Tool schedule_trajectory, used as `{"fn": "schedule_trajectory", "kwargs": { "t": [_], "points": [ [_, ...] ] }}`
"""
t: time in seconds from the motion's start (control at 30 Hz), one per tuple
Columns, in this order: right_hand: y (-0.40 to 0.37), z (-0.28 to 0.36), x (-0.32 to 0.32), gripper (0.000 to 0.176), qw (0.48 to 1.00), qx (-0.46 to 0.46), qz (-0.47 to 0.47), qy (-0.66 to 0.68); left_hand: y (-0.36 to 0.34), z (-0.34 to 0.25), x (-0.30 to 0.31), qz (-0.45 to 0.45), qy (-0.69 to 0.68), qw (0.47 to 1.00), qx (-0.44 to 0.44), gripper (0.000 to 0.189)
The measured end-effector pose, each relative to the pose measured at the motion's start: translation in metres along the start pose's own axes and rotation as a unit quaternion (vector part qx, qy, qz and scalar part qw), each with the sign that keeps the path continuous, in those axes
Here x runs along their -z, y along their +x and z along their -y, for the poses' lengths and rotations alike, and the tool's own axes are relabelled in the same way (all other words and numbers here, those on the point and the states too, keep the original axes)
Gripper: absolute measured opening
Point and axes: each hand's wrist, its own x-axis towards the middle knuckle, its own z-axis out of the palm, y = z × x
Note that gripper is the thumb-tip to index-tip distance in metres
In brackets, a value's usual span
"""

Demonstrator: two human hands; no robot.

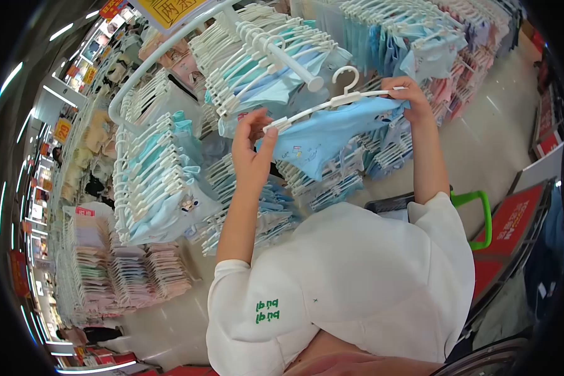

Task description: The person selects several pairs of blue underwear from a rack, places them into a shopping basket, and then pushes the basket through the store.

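Observation:
A white plastic hanger (346, 97) carries light blue children's underpants (323, 135) with a small print on the front. My left hand (254, 144) is closed at the hanger's left end, thumb and fingers about the clip. At the other end, my right hand (410, 100) grips the hanger's tip and the edge of the waistband. The hook points upward and hangs on nothing. Just behind it, a display rail's rounded end (315, 83) sticks out, with several hangers of similar blue underpants (276, 88) on that rail.
More underwear on white hangers (160, 182) hangs to the left, with stacked rows of pastel garments (128, 269) lower down. A curved white rack bar (150, 59) rises at upper left. To my right are a green handle (487, 219) and a red sign panel (514, 219).

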Motion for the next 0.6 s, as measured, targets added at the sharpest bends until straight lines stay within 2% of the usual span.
{"fn": "schedule_trajectory", "kwargs": {
  "t": [0.07,0.13,0.2,0.27,0.3,0.37,0.5,0.6],
  "points": [
    [0.019,0.005,0.001,0.021,0.999,-0.013,0.036,-0.003,0.007,-0.001,-0.001,0.007,-0.037,0.998,0.053,0.020],
    [0.037,0.008,0.004,0.022,0.995,-0.015,0.084,-0.058,0.010,0.010,0.001,0.000,-0.029,0.998,0.053,0.021],
    [0.049,0.009,0.002,0.024,0.995,0.000,0.086,-0.052,0.011,0.014,0.002,-0.009,-0.023,0.998,0.053,0.021],
    [0.059,0.011,0.001,0.025,0.995,0.021,0.087,-0.033,0.005,0.009,0.003,-0.039,0.047,0.998,-0.023,0.023],
    [0.064,0.009,0.001,0.025,0.994,0.020,0.099,-0.030,0.003,0.007,0.003,-0.051,0.053,0.997,-0.022,0.023],
    [0.073,0.005,0.003,0.023,0.996,0.038,0.076,0.003,-0.002,0.004,0.004,-0.088,0.036,0.995,0.041,0.025],
    [0.088,0.001,-0.006,0.020,0.993,0.027,0.108,0.030,-0.006,0.002,0.009,-0.128,0.056,0.988,0.060,0.025],
    [0.095,0.001,-0.016,0.021,0.991,0.034,0.133,-0.007,-0.005,0.002,0.009,-0.186,0.006,0.981,0.056,0.026]
  ]
}}
